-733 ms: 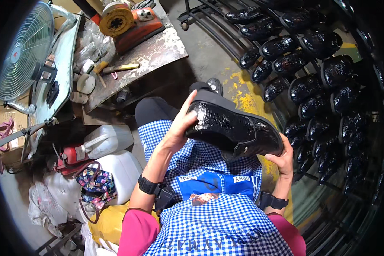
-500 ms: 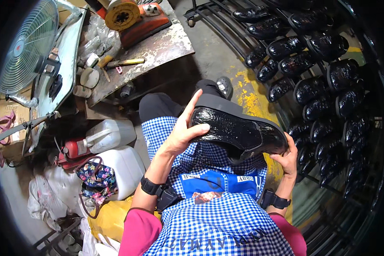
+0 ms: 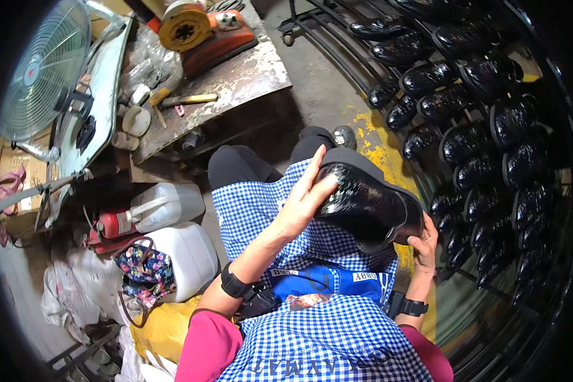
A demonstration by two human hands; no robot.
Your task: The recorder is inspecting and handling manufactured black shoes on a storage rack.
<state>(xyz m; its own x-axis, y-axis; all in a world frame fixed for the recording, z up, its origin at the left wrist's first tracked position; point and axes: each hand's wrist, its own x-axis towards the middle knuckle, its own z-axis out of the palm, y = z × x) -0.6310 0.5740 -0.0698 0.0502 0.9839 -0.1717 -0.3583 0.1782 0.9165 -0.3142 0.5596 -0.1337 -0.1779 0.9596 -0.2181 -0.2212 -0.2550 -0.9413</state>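
Observation:
A glossy black shoe [image 3: 366, 205] with a thick dark sole is held over my lap, tilted so its side faces up. My left hand [image 3: 307, 198] grips one end, thumb lying on the shiny upper and fingers along the sole. At the other end my right hand [image 3: 425, 245] has its fingers wrapped round the shoe, thumb near the edge of the opening. Beneath the shoe lies my blue-and-white checked apron [image 3: 248, 213].
A rack [image 3: 328, 51] full of shiny black shoes [image 3: 461, 143] stands to the right. At upper left a worn workbench [image 3: 248, 70] carries an orange machine [image 3: 219, 41] and a hammer [image 3: 188, 100]. A fan [image 3: 44, 70], white jugs [image 3: 184, 254] and a red extinguisher [image 3: 113, 221] are on the left.
The shoe has turned and tipped in my hands, its left end shifting right. My left hand has moved right with it, its thumb further over the upper.

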